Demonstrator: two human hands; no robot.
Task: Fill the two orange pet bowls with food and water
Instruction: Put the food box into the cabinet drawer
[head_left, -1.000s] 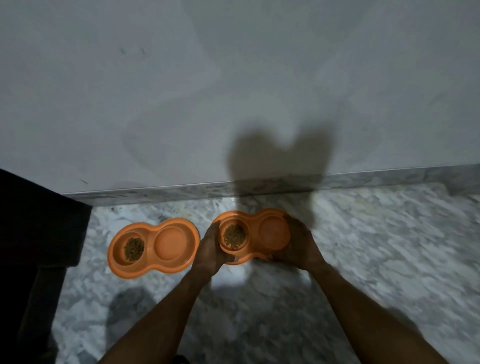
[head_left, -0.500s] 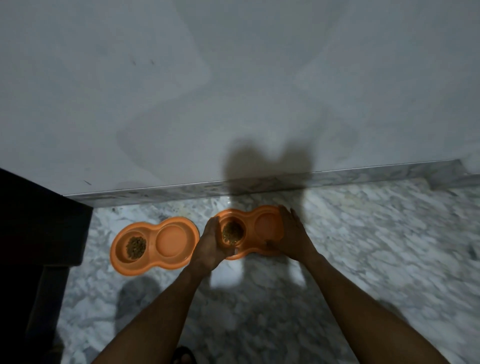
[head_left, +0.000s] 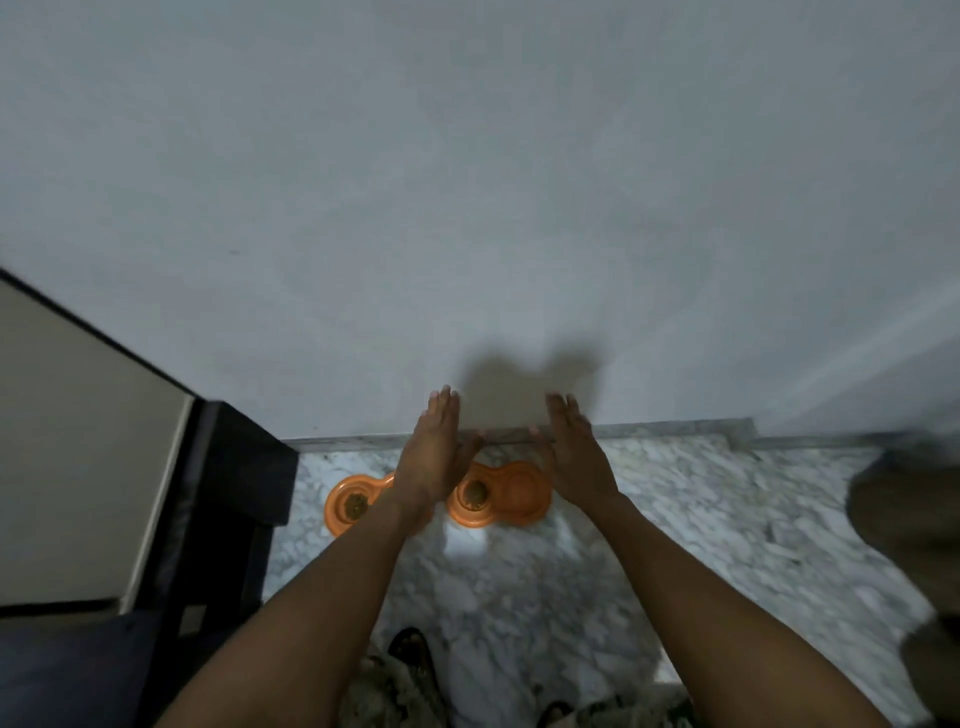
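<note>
Two orange double pet bowls rest on the marble floor by the wall. The right bowl (head_left: 511, 493) has brown kibble in its left cup; its right cup looks orange and I cannot tell if it holds water. The left bowl (head_left: 350, 501) also holds kibble in its left cup, and my left forearm hides its right half. My left hand (head_left: 435, 451) and my right hand (head_left: 574, 451) are raised above the bowls, fingers stretched flat toward the wall, holding nothing and apart from the bowls.
A dark piece of furniture (head_left: 228, 493) with a pale panel stands at the left, close to the left bowl. A grey wall (head_left: 467, 208) with a marble skirting runs behind the bowls. A blurred dark object (head_left: 909, 499) sits at the right edge. My sandalled feet show at the bottom.
Both hands let go of the right bowl, which now lies on the floor, and rose with fingers spread. The camera moved up and back, so the bowls look smaller.
</note>
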